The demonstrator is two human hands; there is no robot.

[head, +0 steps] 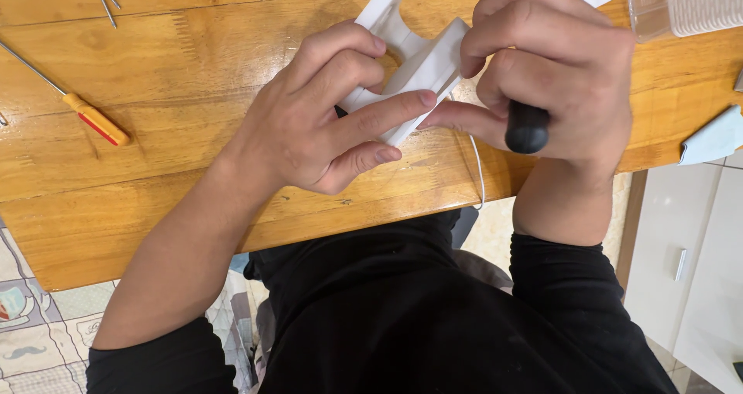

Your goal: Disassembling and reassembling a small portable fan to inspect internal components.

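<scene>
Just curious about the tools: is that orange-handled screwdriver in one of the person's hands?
No, the orange-handled screwdriver lies alone on the wooden table, left of both hands.

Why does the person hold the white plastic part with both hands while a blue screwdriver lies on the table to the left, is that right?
Not quite: the screwdriver lying on the wooden table is orange, not blue. The head view shows it. The left hand does hold the white plastic part, and the right hand touches it while gripping a black handle.
</scene>
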